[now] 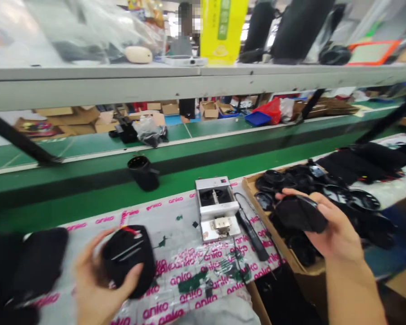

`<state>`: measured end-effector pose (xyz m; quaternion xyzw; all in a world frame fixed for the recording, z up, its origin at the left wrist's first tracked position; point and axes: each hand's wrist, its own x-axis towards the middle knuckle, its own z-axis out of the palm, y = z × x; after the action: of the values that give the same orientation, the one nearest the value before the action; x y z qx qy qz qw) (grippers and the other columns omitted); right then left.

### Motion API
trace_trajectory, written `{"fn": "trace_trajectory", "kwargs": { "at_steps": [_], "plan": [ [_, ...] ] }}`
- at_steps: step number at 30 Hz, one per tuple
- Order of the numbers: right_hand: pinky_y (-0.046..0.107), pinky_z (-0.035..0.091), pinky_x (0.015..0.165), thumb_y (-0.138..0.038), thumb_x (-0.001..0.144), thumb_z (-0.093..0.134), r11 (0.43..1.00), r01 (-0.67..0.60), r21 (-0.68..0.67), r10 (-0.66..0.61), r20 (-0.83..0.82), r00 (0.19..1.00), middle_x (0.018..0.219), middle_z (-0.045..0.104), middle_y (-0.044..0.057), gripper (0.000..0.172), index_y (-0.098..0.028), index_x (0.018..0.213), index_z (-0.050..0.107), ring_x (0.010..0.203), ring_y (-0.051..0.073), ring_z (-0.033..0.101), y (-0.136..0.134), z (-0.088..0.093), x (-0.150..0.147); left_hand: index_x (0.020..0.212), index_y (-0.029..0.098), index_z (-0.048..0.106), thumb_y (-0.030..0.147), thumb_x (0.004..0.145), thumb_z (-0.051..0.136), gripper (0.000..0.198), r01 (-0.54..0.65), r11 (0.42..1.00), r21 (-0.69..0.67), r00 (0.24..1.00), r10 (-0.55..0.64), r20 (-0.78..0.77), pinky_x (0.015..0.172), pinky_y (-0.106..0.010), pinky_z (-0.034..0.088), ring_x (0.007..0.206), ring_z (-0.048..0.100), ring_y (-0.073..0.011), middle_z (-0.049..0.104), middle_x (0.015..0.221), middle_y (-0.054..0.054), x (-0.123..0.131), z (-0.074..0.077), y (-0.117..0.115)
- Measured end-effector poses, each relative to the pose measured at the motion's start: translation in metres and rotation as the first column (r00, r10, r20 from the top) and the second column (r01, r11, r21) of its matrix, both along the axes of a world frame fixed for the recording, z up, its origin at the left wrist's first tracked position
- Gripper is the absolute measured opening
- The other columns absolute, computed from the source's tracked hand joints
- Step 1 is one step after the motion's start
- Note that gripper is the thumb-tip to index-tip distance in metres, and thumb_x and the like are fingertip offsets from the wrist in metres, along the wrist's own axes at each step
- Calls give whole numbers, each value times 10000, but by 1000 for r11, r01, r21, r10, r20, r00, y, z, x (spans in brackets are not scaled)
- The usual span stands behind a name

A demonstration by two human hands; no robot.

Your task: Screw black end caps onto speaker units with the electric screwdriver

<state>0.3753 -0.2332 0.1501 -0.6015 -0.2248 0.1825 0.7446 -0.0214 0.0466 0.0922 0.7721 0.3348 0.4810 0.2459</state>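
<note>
My left hand [103, 275] is wrapped around a black rounded housing [130, 259], thumb across its near face. Red wire shows at the top of the housing. On the right, my right hand [334, 221] grips a dark, round, cap-like part [299, 214] between thumb and fingers. It is held over a cardboard box [284, 253] of similar black round parts, some with shiny faces. Between the hands stands a small silver metal device [218, 210], with a black-handled tool [253, 237] lying beside it.
Pink-printed "anko" sheeting [186, 280] covers the bench. Black pieces [40, 262] lie at the left, and more black bodies [372, 158] line the right. A black cylinder [144, 174] stands beyond the sheeting. A raised shelf [155, 88] crosses in front; a person [184, 40] is behind.
</note>
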Motion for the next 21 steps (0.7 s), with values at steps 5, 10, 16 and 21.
{"fn": "trace_trajectory", "kwargs": {
  "at_steps": [5, 10, 16, 21],
  "plan": [
    [364, 670, 767, -653, 967, 653, 896, -414, 160, 443, -266, 856, 1035, 831, 104, 450, -229, 919, 796, 898, 267, 808, 49, -17, -78, 1534, 311, 452, 311, 842, 846, 797, 256, 963, -88, 967, -255, 27, 1251, -564, 504, 1489, 545, -344, 541, 1518, -135, 40, -40, -43],
    [423, 683, 878, -685, 972, 574, 836, -487, 251, 544, -491, 681, 1136, 847, 112, 526, -258, 1093, 855, 971, 290, 822, 79, -45, -121, 1582, 283, 364, 384, 919, 765, 781, 366, 896, -253, 931, -351, 102, 1295, -566, 449, 1523, 516, -340, 471, 1580, -163, 67, -58, -72],
    [544, 585, 1136, -550, 934, 720, 803, -504, 317, 586, -573, 573, 1276, 820, 108, 402, -262, 1184, 845, 1231, 356, 757, 70, -64, -127, 1579, 282, 393, 457, 821, 941, 952, 343, 864, -368, 939, -303, 162, 1239, -528, 502, 1457, 593, -352, 537, 1563, -159, 72, -55, -74],
    [576, 538, 1197, -525, 954, 738, 805, -514, 297, 581, -568, 583, 1292, 814, 115, 447, -255, 1304, 806, 1318, 371, 716, 66, -83, -135, 1609, 283, 463, 663, 836, 884, 959, 482, 649, -589, 868, -445, 220, 1291, -517, 440, 1513, 561, -373, 568, 1631, -156, 61, -32, -50]
  ]
}}
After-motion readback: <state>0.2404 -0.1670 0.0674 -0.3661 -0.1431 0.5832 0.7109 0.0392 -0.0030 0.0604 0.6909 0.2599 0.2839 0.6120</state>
